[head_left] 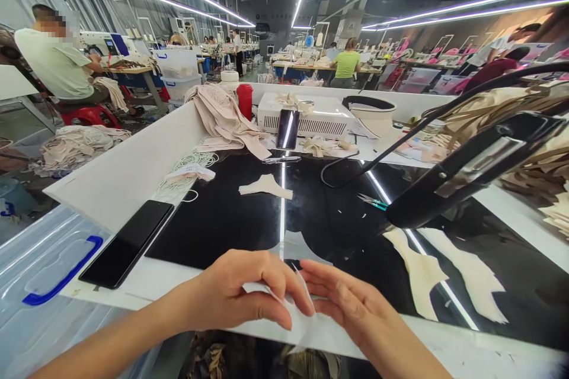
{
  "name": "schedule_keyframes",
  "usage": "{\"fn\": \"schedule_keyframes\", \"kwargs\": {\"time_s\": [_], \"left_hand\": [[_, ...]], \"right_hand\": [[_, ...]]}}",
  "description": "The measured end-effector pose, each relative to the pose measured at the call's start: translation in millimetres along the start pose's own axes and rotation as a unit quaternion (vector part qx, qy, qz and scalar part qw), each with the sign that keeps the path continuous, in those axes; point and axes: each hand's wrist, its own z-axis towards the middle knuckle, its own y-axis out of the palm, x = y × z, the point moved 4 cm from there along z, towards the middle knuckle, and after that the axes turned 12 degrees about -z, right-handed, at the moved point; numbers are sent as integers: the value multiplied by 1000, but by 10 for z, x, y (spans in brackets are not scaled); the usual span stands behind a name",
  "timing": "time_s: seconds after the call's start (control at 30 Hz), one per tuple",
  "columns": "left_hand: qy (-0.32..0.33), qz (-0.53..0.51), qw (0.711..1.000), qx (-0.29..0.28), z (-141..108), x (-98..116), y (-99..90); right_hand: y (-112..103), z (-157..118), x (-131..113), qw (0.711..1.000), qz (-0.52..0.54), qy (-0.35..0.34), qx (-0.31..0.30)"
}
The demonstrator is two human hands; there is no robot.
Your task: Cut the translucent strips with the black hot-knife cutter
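Black tabletop (329, 207) ahead, left hand (235, 275) curls beside straighter-fingered right hand (353, 305).

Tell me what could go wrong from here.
The thin white sheet in the left hand looks bent and might crease. The teal-handled scissors lie with blades bare, so reaching fingers could get nicked. The black phone near the left edge of the table might get knocked off.

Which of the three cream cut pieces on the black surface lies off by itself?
The cream piece beyond the left hand; the other two cream pieces lie side by side, farther to the right.
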Motion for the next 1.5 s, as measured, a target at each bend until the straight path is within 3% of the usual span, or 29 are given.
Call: {"fn": "schedule_keyframes", "kwargs": {"time_s": [0.07,0.13,0.2,0.3,0.4,0.5,0.63,0.77,0.97,1.07,1.2,1.3,1.4,1.5], "left_hand": [[17,7,1000,-19,-2,21,29],[-29,23,999,-22,-17,-3,35],[-108,32,994,-3,-47,-61,13],[-199,-18,974,105,-88,-171,-77],[-264,-88,940,196,-89,-308,-128],[-329,-149,912,193,-36,-416,-86],[-397,-157,882,199,27,-482,-63],[-388,-82,891,221,86,-518,-146],[-376,-6,898,228,109,-586,-228],[-360,105,898,232,103,-555,-260],[-290,328,888,138,121,-525,-236],[-231,456,858,60,110,-571,-194],[-204,516,831,24,83,-629,-180],[-197,533,823,10,66,-662,-181]], "right_hand": [[181,23,22,995,63,-3,-76],[278,43,26,989,114,3,-99],[263,70,0,992,116,0,-55],[145,102,-115,998,6,-48,33],[94,132,-237,990,-106,-84,41],[83,175,-289,986,-137,-85,51],[12,212,-269,970,-179,-90,137],[-111,205,-221,938,-248,-125,206],[-203,270,-219,861,-403,-240,197],[-214,312,-198,814,-451,-301,206],[-192,351,-114,754,-530,-324,214],[-163,350,-81,703,-581,-338,232],[-126,344,-81,657,-616,-359,246],[-104,361,-53,634,-645,-358,234]]}}
